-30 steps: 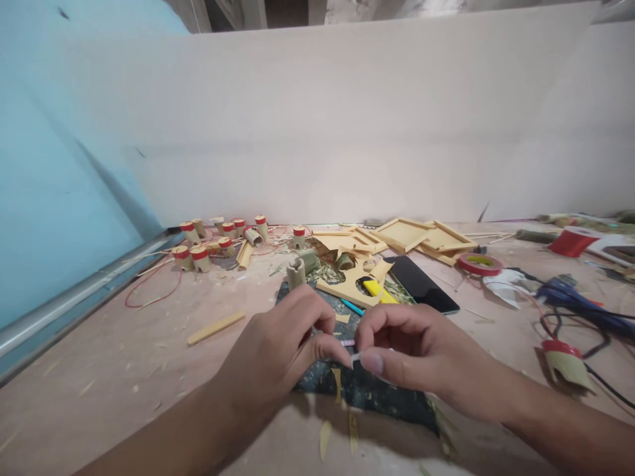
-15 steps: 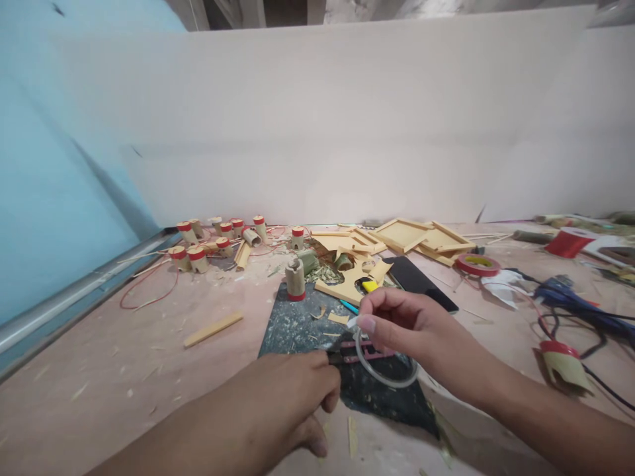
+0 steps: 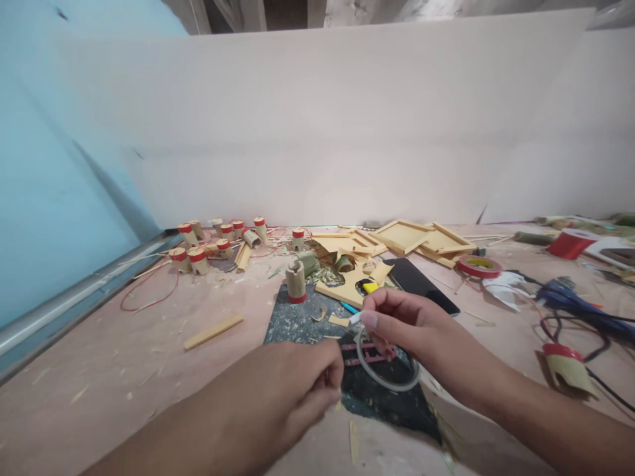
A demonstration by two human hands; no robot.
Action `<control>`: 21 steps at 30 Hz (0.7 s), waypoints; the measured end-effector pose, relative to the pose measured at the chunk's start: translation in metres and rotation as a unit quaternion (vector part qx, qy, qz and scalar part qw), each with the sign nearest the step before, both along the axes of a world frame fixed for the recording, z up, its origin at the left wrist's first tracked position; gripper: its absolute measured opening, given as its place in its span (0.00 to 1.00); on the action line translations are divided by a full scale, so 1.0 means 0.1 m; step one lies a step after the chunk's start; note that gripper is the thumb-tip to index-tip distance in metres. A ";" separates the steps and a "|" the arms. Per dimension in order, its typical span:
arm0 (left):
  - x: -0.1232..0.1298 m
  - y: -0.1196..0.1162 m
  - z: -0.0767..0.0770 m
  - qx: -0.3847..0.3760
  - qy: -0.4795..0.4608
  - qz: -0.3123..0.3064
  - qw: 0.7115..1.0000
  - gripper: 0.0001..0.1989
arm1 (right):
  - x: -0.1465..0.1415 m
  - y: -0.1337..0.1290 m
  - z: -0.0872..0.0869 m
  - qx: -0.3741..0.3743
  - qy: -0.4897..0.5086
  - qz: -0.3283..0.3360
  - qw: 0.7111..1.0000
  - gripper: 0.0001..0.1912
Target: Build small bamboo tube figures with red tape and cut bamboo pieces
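Landmark: dark cutting mat (image 3: 297,324), lying on the pinkish worktable (image 3: 99,370); all places below are given from it.
Right hand: the right hand (image 3: 397,324) is above the mat's right half, thumb and forefinger pinched shut on the free end of a clear tape roll (image 3: 387,370).
Tape roll: a thin transparent ring, hanging below the right hand's fingers just over the mat's right part, a pink strip (image 3: 370,354) showing through and beside it.
Left hand: the left hand (image 3: 292,390) is at the mat's near edge, fingers curled closed; whether anything is pinched in them cannot be told, as the fingertips are blurred.
Standing on mat: one bamboo peg with a red band (image 3: 296,281) is upright at the far left corner.
Beyond mat: a cut-out wooden shape (image 3: 347,284) and a yellow-handled tool (image 3: 368,286) lie at the far edge, with shavings about them.
Far left of mat: a cluster of red-capped bamboo pegs (image 3: 208,244) with a loop of red wire (image 3: 149,291).
Left of mat: a flat wooden stick (image 3: 213,330) lies alone.
Far right of mat: a black phone (image 3: 421,281), wooden frames (image 3: 421,238) and a red tape roll (image 3: 479,266).
Right of mat: dark cables (image 3: 585,311) and a red-banded bamboo piece (image 3: 565,367).
Obstruction: the right wrist and forearm hide the mat's right edge.
Writing: none legible on any item.
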State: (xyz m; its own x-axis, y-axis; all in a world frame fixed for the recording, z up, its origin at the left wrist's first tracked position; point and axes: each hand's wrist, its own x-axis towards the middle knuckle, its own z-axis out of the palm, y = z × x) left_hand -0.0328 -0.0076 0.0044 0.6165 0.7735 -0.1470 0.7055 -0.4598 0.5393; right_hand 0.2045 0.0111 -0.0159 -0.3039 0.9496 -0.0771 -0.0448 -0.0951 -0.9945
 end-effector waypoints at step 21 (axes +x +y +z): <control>0.05 0.09 -0.03 0.075 -0.208 0.077 0.972 0.06 | -0.04 -0.10 0.03 -0.005 0.050 0.045 0.998 0.15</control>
State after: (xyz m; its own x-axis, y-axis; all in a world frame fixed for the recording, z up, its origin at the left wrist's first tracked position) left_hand -0.0274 0.0010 0.0015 0.4739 0.8549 0.2112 0.5076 -0.4612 0.7277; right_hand 0.2004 0.0012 -0.0131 -0.3952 0.9172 -0.0513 -0.1351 -0.1132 -0.9843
